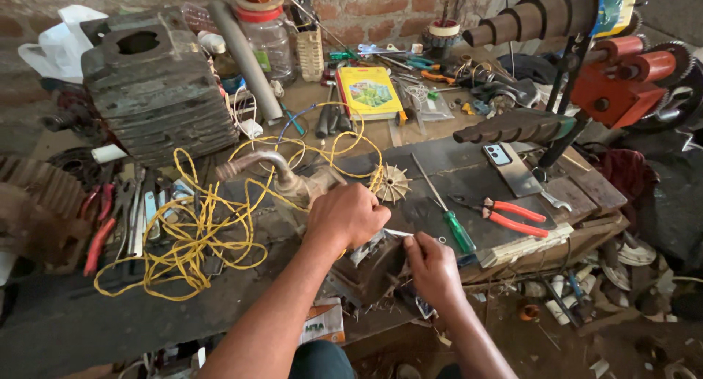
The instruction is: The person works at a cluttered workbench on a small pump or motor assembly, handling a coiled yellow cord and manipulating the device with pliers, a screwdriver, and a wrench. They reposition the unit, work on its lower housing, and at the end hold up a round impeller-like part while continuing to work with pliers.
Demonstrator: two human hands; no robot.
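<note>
My left hand (350,216) is closed over a small worn motor body (311,190) on the dark workbench (88,313); a toothed fan wheel (391,183) sticks out just right of my knuckles. My right hand (432,268) sits below and to the right, fingers pinched on a thin metal piece (401,234) that reaches toward the motor. What lies under my left palm is hidden. A tangle of yellow wire (192,240) runs from the motor to the left.
A green-handled screwdriver (454,225), red-handled pliers (512,216), a wrench (555,200) and a phone (511,168) lie right of my hands. A finned grey engine block (155,86) stands back left, hand tools (132,214) beside it. A stepped winding machine (586,64) rises at right.
</note>
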